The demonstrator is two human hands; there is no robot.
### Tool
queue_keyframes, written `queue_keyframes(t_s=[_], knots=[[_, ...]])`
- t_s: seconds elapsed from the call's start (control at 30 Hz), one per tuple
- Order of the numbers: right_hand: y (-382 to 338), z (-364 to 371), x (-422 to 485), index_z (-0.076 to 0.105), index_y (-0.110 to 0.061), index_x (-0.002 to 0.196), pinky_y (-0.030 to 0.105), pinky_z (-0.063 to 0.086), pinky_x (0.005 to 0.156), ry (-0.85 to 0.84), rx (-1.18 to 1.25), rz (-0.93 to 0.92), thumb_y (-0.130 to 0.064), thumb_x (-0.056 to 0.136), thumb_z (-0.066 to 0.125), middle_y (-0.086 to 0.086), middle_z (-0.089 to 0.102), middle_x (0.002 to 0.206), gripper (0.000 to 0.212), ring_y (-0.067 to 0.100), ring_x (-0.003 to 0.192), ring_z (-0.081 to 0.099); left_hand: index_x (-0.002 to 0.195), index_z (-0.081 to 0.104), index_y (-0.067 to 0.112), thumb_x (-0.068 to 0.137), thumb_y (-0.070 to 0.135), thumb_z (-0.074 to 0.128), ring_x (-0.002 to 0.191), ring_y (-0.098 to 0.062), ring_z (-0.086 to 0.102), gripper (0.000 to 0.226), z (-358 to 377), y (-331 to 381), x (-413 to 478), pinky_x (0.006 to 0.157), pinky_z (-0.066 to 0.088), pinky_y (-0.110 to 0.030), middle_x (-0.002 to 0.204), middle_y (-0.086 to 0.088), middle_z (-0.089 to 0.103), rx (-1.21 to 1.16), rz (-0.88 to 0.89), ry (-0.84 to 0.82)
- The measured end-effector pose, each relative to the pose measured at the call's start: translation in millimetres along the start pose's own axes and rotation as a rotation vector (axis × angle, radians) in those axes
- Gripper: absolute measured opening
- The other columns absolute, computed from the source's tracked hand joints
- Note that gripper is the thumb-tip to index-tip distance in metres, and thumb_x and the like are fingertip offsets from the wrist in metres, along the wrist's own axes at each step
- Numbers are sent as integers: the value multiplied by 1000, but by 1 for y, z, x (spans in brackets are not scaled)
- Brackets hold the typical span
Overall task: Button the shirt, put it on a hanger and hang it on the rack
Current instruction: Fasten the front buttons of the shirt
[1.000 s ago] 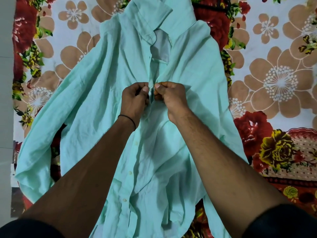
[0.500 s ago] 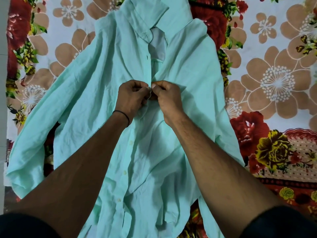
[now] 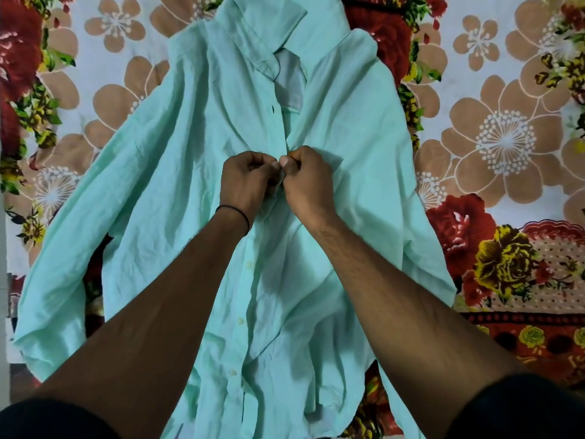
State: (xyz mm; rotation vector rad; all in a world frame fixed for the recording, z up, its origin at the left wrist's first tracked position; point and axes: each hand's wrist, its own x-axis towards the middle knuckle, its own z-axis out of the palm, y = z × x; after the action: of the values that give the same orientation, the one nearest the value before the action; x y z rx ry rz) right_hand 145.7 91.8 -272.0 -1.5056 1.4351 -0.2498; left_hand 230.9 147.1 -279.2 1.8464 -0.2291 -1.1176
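Together, left hand point(image 3: 248, 182) and right hand point(image 3: 305, 180) pinch the shirt point(image 3: 177, 160) placket.

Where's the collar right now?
Head view, top centre: the collar lies spread open on the floral sheet, above both hands.

Mint-green shirt point(image 3: 177, 172) on red-and-tan floral bedsheet point(image 3: 493, 147).

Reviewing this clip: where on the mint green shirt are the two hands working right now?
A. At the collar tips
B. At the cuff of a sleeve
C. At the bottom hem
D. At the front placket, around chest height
D. The left hand and right hand pinch the front edges of the shirt together below the collar, with unfastened buttons showing lower down.
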Motion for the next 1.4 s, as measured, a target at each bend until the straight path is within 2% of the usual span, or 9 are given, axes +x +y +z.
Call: queue_keyframes(t_s=[0.1, 0.23, 0.33, 0.47, 0.57, 0.8, 0.97, 1.2, 1.4], knots=[[-2, 2, -1, 51, -10, 83, 22, 28, 57, 15, -54, -7, -16, 99, 53, -4, 56, 75, 17, 15, 67, 50, 83, 67, 0, 86, 6, 64, 43, -11, 49, 7, -1, 0, 1, 43, 41, -17, 52, 1, 59, -33, -44, -26], [-6, 3, -2, 59, 0, 92, 33, 46, 71, 52, -47, 8, -13, 97, 54, 9, 67, 89, 15, 23, 81, 59, 83, 67, 0, 86, 6, 63, 41, -10, 48, 8, -3, 2, 4, 41, 38, -15, 50, 2, 58, -48, -73, -40], [-7, 6, -5, 57, -1, 93, 30, 43, 69, 84, -76, -3, -13, 98, 53, 9, 66, 90, 13, 23, 81, 59, 80, 67, 1, 86, 5, 62, 40, -8, 48, 8, -2, 1, 4, 41, 38, -15, 48, 3, 58, -65, -81, -44], [-9, 15, -8, 46, -11, 90, 23, 29, 60, 120, -207, -10, -16, 98, 52, -2, 55, 83, 12, 15, 72, 49, 79, 67, 6, 85, 8, 66, 53, -14, 57, 7, -2, -2, 3, 52, 48, -23, 59, -3, 64, -86, -67, -17], [-12, 19, -7, 42, -12, 89, 27, 33, 65, 136, -232, 27, -16, 98, 51, -3, 53, 83, 13, 16, 73, 48, 83, 69, 4, 84, 11, 69, 67, -19, 63, 8, -4, -2, 2, 62, 53, -31, 72, -10, 69, -101, -53, -28], [-5, 16, -9, 39, -12, 84, 24, 25, 52, 109, -255, -49, -7, 94, 52, -8, 46, 72, 17, 13, 63, 43, 75, 68, 3, 85, 13, 68, 45, -10, 53, 14, -16, 3, 10, 46, 42, -19, 57, -2, 64, 15, -14, -180], [-4, 14, -9, 40, -12, 84, 20, 24, 47, 124, -230, -54, -5, 93, 52, -14, 41, 66, 17, 2, 56, 40, 83, 68, 6, 86, 12, 65, 48, -12, 52, 8, -25, 5, 15, 42, 34, -19, 61, -2, 65, -113, -119, -277], [-13, 7, -5, 51, -7, 102, 23, 41, 70, 214, 31, 22, 2, 88, 54, 4, 56, 88, 16, 19, 81, 54, 82, 65, 7, 91, 9, 61, 46, -13, 52, 9, -24, 14, 18, 42, 36, -18, 59, -1, 63, 8, -124, -243], [-31, -18, 19, 62, -5, 99, 26, 50, 78, 273, 54, -114, 4, 88, 54, 8, 65, 96, 16, 17, 85, 60, 94, 63, 8, 85, 4, 53, 58, -18, 60, 14, -23, 34, 29, 52, 43, -23, 78, -9, 65, 198, 127, -120]])
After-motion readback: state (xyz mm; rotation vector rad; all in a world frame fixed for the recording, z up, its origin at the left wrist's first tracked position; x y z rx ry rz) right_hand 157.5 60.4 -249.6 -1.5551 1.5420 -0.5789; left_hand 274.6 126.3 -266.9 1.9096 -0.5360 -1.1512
